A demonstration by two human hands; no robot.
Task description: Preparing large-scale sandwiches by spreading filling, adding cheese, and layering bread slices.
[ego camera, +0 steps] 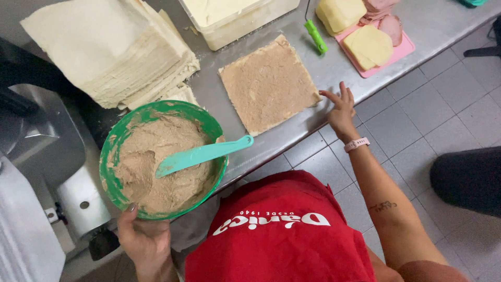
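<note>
My left hand (142, 237) grips the near rim of a green bowl (114, 141) filled with brown paste; a teal spatula (201, 155) rests in it, handle over the right rim. My right hand (340, 108), fingers spread and holding nothing, touches the steel counter (334, 68) edge beside the right corner of a square bread sheet (267, 83) covered with the same brown spread.
A tall stack of flat bread sheets (107, 47) lies at the back left. A white tub (235, 18) stands behind the spread sheet. A green-handled tool (315, 35) lies beside a pink board (389, 52) with cheese and sliced meat. Another person's dark form (467, 177) is at right.
</note>
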